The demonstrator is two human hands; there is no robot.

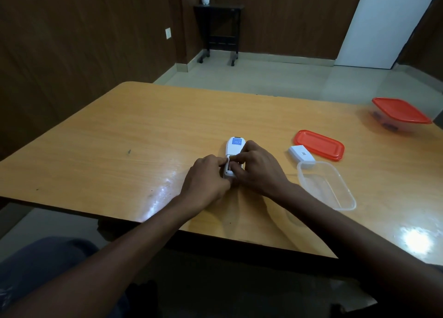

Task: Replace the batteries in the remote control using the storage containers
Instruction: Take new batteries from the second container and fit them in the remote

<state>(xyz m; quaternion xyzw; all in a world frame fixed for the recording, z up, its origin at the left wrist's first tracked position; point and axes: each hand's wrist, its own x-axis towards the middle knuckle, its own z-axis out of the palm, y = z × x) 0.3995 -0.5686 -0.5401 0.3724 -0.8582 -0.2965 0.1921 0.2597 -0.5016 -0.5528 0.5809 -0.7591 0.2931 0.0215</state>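
Gripping the remote control [235,147], left hand [206,176] curls round it; right hand [257,166] seemingly pinches inside.

Plain room, home or office undetermined: walls clad in dark wood panels [84,42], tiled floor [275,78], laminate tabletop [143,126], small side table [219,30], white door [383,25].

We see a white remote control [236,146] lying face down on the wooden tabletop [119,138], its battery bay open. The left hand [206,177] grips its near end while the right hand [257,166] pinches something small at the bay. To the right lie the battery cover [301,155], a red lid [320,145], an open clear container [327,186], and farther off a closed red-lidded container [400,112].
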